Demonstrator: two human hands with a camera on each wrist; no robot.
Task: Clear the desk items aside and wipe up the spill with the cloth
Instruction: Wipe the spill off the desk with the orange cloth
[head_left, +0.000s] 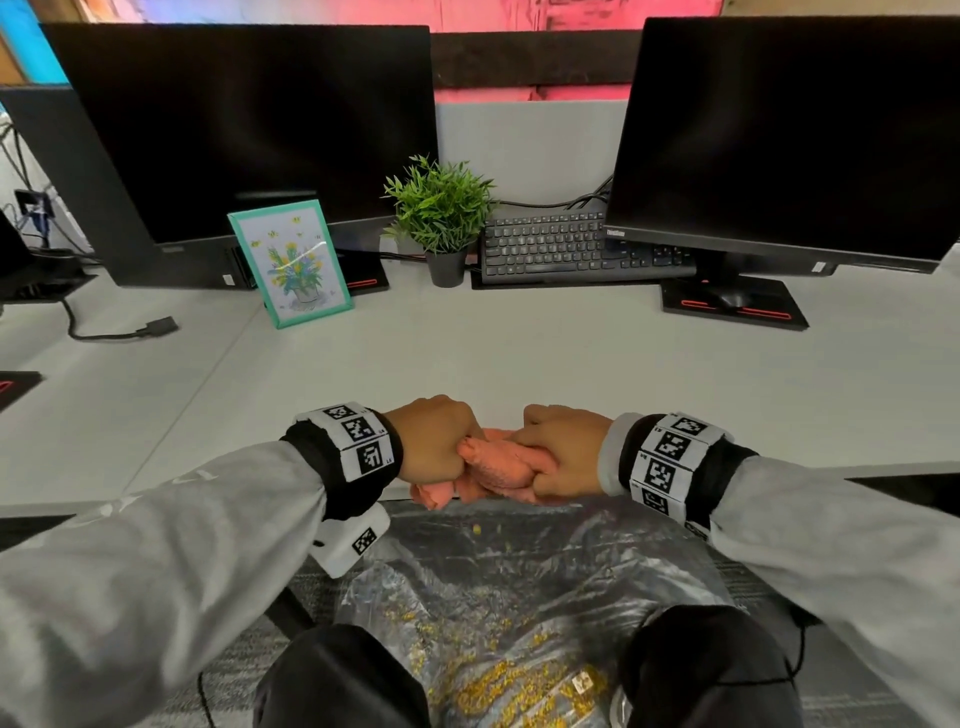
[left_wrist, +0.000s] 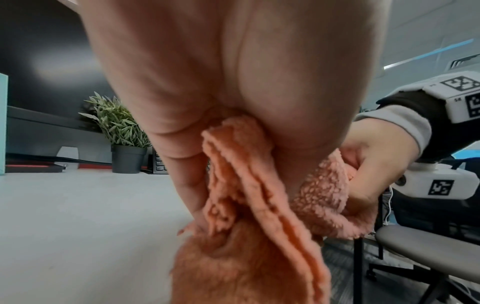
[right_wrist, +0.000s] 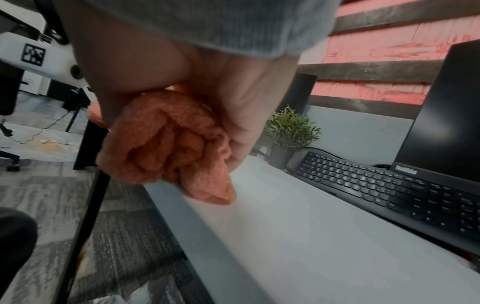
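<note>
An orange fleecy cloth (head_left: 493, 465) is bunched between both fists at the front edge of the grey desk (head_left: 467, 353). My left hand (head_left: 436, 447) grips one end of the cloth (left_wrist: 249, 195), and a loose end hangs below the fist. My right hand (head_left: 561, 457) grips the other end, where the cloth (right_wrist: 166, 144) is wadded in its palm. In the left wrist view the right hand (left_wrist: 374, 164) shows curled round the cloth. A yellowish smear marks the cloth's lower tip in the right wrist view.
At the back stand two dark monitors (head_left: 249, 130) (head_left: 789, 135), a teal picture frame (head_left: 290, 262), a potted plant (head_left: 441, 218) and a black keyboard (head_left: 561, 247). A plastic sheet (head_left: 509, 623) speckled with yellow bits lies on the floor between the knees. A grey chair (left_wrist: 428, 246) stands to the right.
</note>
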